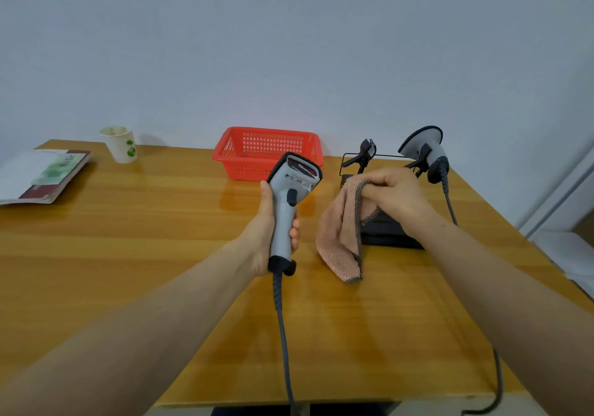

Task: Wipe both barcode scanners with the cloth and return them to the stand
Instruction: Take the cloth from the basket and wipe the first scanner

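Note:
My left hand (268,222) grips the handle of a grey barcode scanner (289,197), held upright above the table with its window facing me and its cable hanging down toward the front edge. My right hand (393,195) pinches a pink cloth (340,239) with a dark checked hem; the cloth hangs just right of that scanner, apart from it. A second grey scanner (424,149) sits in the right cradle of the black stand (390,232). The stand's left cradle (366,152) holds nothing.
A red plastic basket (266,150) stands behind the held scanner. A paper cup (119,144) and a booklet (41,174) lie at the far left. The wooden table (128,255) ends close on the right, where a cable drops over the front right corner.

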Motion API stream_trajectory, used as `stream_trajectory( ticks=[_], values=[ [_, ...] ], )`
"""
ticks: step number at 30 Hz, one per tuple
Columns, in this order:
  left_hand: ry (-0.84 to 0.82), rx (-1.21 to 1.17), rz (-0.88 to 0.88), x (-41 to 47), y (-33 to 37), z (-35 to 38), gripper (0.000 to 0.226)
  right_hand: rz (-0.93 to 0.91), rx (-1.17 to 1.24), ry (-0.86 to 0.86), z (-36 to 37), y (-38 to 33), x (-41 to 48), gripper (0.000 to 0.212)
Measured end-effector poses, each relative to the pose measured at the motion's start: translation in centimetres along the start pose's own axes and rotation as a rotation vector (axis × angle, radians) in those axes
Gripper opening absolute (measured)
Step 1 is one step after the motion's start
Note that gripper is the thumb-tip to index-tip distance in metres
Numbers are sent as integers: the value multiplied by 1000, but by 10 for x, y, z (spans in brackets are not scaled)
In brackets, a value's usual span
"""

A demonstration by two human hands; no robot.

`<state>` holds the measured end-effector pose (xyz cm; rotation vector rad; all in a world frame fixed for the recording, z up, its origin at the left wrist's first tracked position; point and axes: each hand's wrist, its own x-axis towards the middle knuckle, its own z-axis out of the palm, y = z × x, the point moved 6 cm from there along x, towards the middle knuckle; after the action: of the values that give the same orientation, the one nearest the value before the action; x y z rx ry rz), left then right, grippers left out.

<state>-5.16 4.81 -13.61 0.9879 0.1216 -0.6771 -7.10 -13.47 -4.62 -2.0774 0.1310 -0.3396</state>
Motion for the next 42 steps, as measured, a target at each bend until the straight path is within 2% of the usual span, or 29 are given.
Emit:
stream_trajectory(
  ticks=[8, 14, 18, 21, 24, 27, 31, 42],
  values=[
    [-36, 117, -8, 0, -7, 9, 77, -78, 234, 120, 6, -38, -9, 10],
    [-25, 160, 28, 0, -6, 14, 77, -216, 184, 106, 19, -52, -12, 20],
    [-19, 211, 67, 0, -4, 14, 77, -275, 148, 69, 25, -54, -13, 19],
    [-8, 220, 83, -1, -4, 14, 77, -306, 64, 10, 31, -53, -16, 26],
    [-7, 226, 93, 0, -3, 14, 77, -432, -172, -29, 36, -56, -19, 41],
    [-10, 234, 95, 1, -2, 14, 77, -507, -348, -33, 37, -54, -18, 43],
    [-6, 256, 92, 1, -3, 12, 77, -583, -404, -18, 37, -52, -17, 43],
    [-2, 253, 97, 2, 1, 11, 77, -613, -562, 77, 31, -46, -11, 34]
  ],
)
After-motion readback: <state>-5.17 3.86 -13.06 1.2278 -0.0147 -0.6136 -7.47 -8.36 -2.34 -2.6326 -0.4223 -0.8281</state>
